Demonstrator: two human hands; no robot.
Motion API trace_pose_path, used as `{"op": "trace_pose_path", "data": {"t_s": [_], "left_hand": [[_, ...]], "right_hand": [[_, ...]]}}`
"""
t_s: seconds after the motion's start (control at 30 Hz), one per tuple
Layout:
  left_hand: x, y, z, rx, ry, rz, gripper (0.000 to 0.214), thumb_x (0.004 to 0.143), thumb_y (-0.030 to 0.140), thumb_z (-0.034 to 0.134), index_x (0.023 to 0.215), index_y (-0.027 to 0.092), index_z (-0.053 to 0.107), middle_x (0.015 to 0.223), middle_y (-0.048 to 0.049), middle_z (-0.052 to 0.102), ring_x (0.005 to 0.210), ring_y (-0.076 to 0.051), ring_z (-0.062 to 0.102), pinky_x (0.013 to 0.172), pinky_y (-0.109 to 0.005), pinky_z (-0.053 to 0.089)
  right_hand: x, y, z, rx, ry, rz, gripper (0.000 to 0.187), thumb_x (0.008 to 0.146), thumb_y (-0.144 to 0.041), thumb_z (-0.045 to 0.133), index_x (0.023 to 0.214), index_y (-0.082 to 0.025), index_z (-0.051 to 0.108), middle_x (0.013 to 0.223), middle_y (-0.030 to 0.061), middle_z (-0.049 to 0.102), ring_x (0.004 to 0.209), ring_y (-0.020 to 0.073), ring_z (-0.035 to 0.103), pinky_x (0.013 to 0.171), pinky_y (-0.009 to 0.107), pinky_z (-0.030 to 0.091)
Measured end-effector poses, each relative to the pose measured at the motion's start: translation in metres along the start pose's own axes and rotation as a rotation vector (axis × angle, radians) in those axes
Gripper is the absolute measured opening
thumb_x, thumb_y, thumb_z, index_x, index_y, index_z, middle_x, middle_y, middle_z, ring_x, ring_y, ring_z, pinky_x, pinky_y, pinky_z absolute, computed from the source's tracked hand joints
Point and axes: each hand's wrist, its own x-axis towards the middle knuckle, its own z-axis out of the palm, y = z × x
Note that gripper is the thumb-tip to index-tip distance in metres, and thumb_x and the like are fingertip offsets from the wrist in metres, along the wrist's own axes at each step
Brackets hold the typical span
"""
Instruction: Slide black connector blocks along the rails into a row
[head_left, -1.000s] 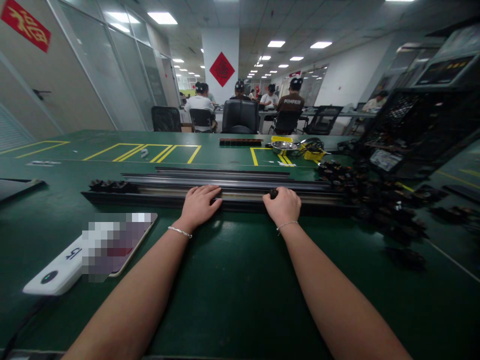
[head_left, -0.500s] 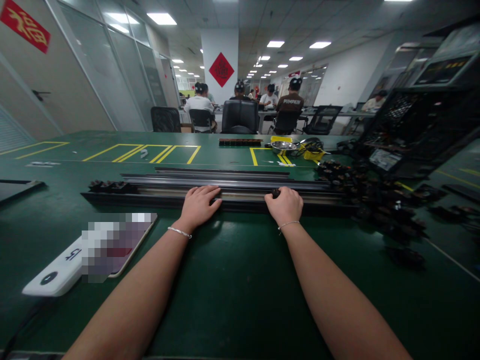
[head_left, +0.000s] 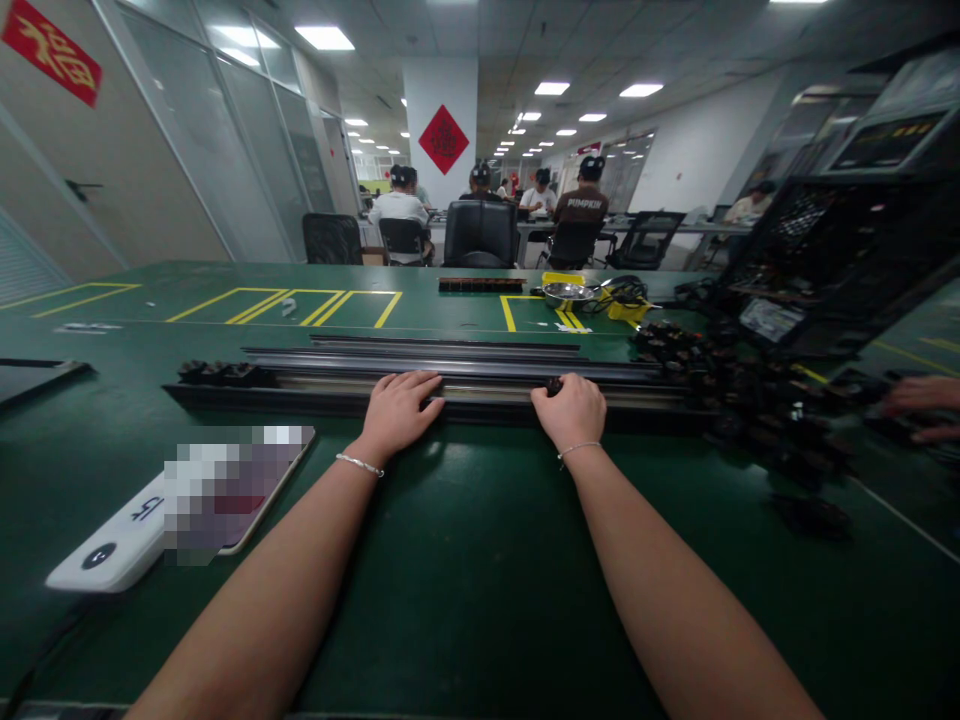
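1. Ceiling lights over an open workroom; red diamond-shaped sign [head_left: 444, 140] on a white column [head_left: 420, 85], with seated people and black chairs [head_left: 481, 235] beyond the tabletop
2. Green tabletop [head_left: 480, 580], glossy, marked with yellow tape [head_left: 259, 303]; a metal bowl [head_left: 568, 294] stands towards its far edge, right of centre
3. Long dark rail [head_left: 480, 393] lying crosswise before the person, with further rails [head_left: 442, 347] behind it and a row of small dark parts [head_left: 219, 373] at its left end
4. Left hand [head_left: 403, 410] laid on the rail, fingers extended close together, thumb spread apart
5. Right hand [head_left: 571, 410] at the rail, fingers curled, pinching a small dark part [head_left: 554, 387] against the thumb
6. Heap of dark parts [head_left: 750, 400] to the right, a black rack [head_left: 795, 240] behind; another person's hand [head_left: 926, 405] enters at the right edge, its hold blurred
7. White device [head_left: 105, 555] at near left, beside a partly pixelated area
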Motion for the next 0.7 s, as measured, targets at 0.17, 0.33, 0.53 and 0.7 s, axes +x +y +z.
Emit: {"op": "trace_pose_path", "data": {"t_s": [0.17, 0.33, 0.53, 0.7], "left_hand": [[0.0, 0.0003, -0.0007, -0.001, -0.004, -0.002, 0.042, 0.093, 0.046, 0.038, 0.128, 0.031, 0.056, 0.134, 0.0017, 0.057, 0.125, -0.02, 0.049, 0.108, -0.042, 0.029], [0.0003, 0.0007, -0.0012, -0.006, -0.012, -0.003, 0.042, 0.092, 0.045, 0.038, 0.128, 0.03, 0.056, 0.134, 0.0009, 0.057, 0.126, -0.021, 0.049, 0.108, -0.044, 0.029], [-0.0004, 0.0002, -0.0003, -0.008, 0.001, 0.004, 0.043, 0.092, 0.046, 0.038, 0.128, 0.03, 0.056, 0.134, 0.0007, 0.057, 0.125, -0.021, 0.049, 0.108, -0.044, 0.029], [0.0, 0.0003, -0.0006, -0.012, 0.008, 0.002, 0.043, 0.092, 0.046, 0.038, 0.127, 0.029, 0.057, 0.133, 0.0005, 0.058, 0.124, -0.022, 0.05, 0.107, -0.044, 0.03]], "right_hand": [[0.0004, 0.0003, -0.0011, -0.001, -0.009, 0.007, 0.03, 0.073, -0.033, 0.05, 0.089, -0.012, 0.064, 0.091, 0.0152, 0.066, 0.093, 0.0279, 0.055, 0.083, 0.036, 0.039], [0.0014, 0.002, -0.0031, -0.014, -0.012, 0.022, 0.03, 0.073, -0.033, 0.05, 0.088, -0.012, 0.064, 0.091, 0.0154, 0.066, 0.093, 0.0282, 0.055, 0.084, 0.037, 0.039], [0.0024, 0.0043, -0.0042, -0.031, 0.004, 0.033, 0.03, 0.073, -0.034, 0.05, 0.088, -0.012, 0.065, 0.09, 0.0151, 0.066, 0.093, 0.0284, 0.055, 0.085, 0.038, 0.039], [0.0036, 0.007, -0.0033, -0.05, 0.023, 0.033, 0.029, 0.072, -0.034, 0.05, 0.086, -0.012, 0.064, 0.087, 0.0148, 0.066, 0.09, 0.0279, 0.056, 0.086, 0.038, 0.039]]}}
